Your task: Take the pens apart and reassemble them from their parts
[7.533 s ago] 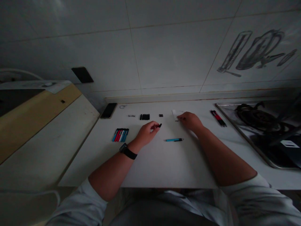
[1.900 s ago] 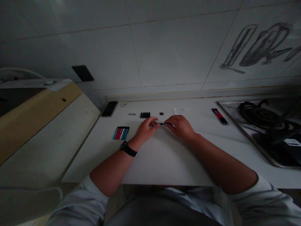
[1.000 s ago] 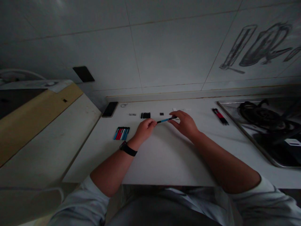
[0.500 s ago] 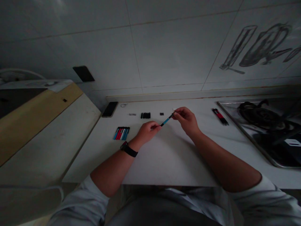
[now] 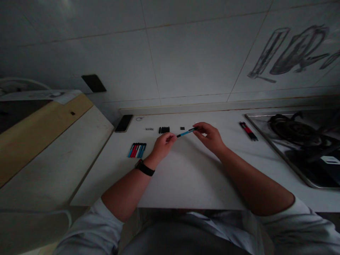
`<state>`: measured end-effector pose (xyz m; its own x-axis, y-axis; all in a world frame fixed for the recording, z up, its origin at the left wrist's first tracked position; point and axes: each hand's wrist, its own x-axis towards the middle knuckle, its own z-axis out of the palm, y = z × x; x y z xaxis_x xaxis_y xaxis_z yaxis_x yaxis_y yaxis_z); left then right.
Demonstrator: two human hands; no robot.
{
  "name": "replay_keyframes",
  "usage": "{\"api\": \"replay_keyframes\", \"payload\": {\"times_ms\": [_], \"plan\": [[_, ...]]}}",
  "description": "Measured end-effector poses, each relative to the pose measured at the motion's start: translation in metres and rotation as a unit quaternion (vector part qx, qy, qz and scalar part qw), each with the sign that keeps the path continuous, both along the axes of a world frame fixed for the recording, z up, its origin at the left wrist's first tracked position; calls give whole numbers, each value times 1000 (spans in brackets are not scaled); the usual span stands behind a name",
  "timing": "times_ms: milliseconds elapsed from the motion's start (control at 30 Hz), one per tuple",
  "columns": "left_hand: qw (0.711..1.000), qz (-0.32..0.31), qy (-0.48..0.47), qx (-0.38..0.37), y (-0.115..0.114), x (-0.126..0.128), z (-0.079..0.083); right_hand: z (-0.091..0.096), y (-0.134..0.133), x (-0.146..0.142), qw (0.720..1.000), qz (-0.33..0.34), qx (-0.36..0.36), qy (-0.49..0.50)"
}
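Dim light and closed fingertips hide both ends of the blue pen (image 5: 185,133). The left hand (image 5: 162,144) pinches its near end and the right hand (image 5: 211,137) pinches its far end, holding the pen slanted just above the counter (image 5: 186,177). Just beyond the grip lies a row of small black pieces (image 5: 164,130), too small to identify.

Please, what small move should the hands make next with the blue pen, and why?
Probably a short push or twist of the two ends toward each other, to seat its parts. The left hand pinches one end of the blue pen and the right hand pinches the other. The pen is held tilted above the counter.
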<state>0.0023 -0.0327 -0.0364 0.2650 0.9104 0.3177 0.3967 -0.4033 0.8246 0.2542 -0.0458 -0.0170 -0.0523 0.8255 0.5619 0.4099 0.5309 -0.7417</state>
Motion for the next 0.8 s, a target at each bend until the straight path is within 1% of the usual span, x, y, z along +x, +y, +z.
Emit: {"api": "replay_keyframes", "payload": {"times_ms": [67,133,233,333,433,533,600,700,800], "plan": [[1000,4,8,-11,2,-2,-1,2,-2,3,996,4,28,-81],[1000,1,-1,-13,4,-3,-3,2,-3,5,989,4,37,-143],[1000,-3,-28,9,4,-2,-4,2,-3,8,981,-1,37,-188],[999,5,-42,12,4,-1,-4,2,-2,8,982,-3,41,-184],[999,3,-39,-20,4,-2,-5,3,-3,8,983,-9,53,-174],[999,-14,-15,-51,5,-3,-6,3,-3,7,982,-10,65,-178],[999,-20,-17,-33,5,-2,-6,4,-3,7,981,-15,65,-179],[999,-14,-48,11,4,-2,-4,5,-4,7,983,-27,65,-170],[998,-10,-62,1,3,-2,-2,6,-5,6,983,-31,70,-165]]}}
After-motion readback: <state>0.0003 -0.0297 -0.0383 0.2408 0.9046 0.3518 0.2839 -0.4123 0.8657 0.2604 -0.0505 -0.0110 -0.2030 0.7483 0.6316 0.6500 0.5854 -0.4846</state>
